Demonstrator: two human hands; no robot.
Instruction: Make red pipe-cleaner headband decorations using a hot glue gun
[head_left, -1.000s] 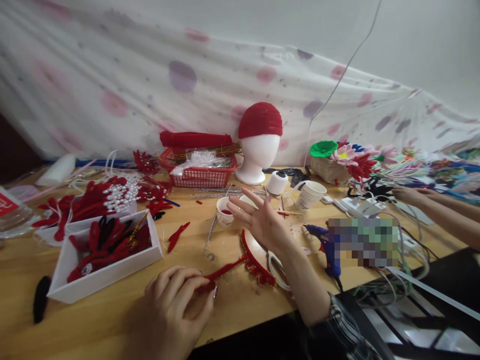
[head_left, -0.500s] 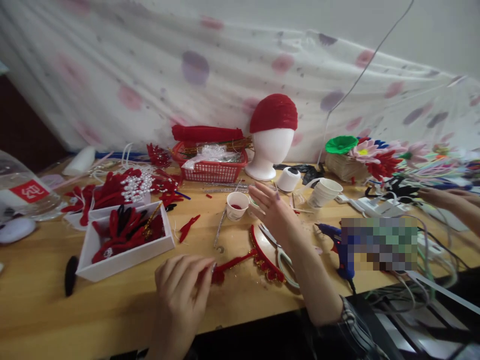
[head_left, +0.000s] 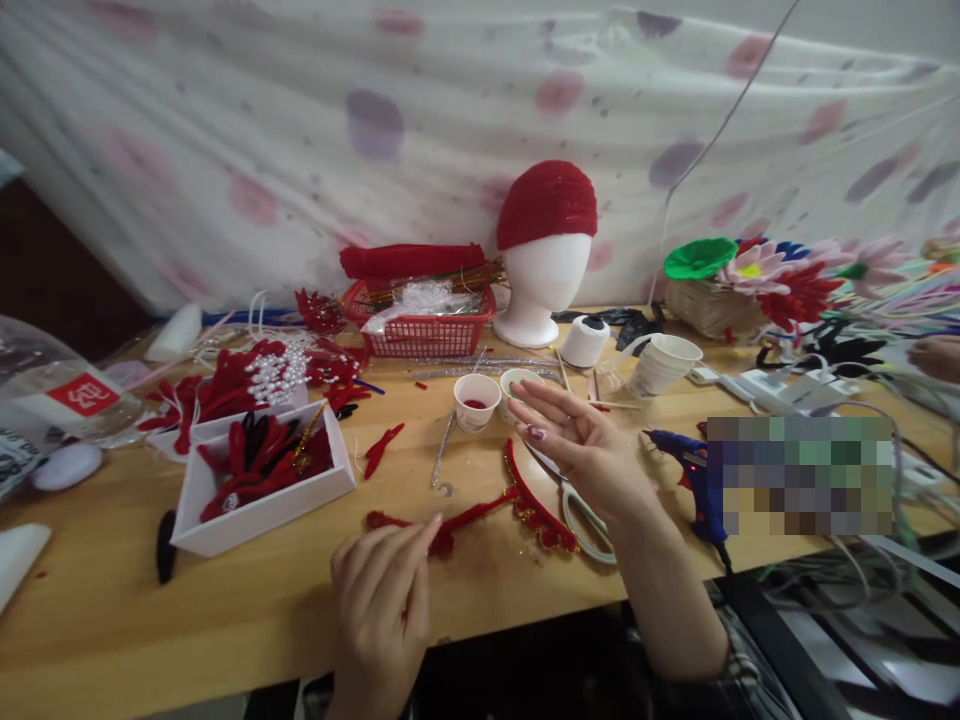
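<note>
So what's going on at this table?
A person is working at red craft pieces with bare hands. The left hand has its fingertips at a narrow red strip; whether it grips it is hard to see. The strip meets a red, gold-trimmed crescent. The right hand is open, nothing visible in it. A blue glue gun lies to the right, and a white mannequin head stands behind.

The one view looks from the wearer's head, forward and down over the desk (head_left: 247,620), with the hands (head_left: 384,590) near, at lower middle, and the spotted sheet (head_left: 300,130) farther back.
</note>
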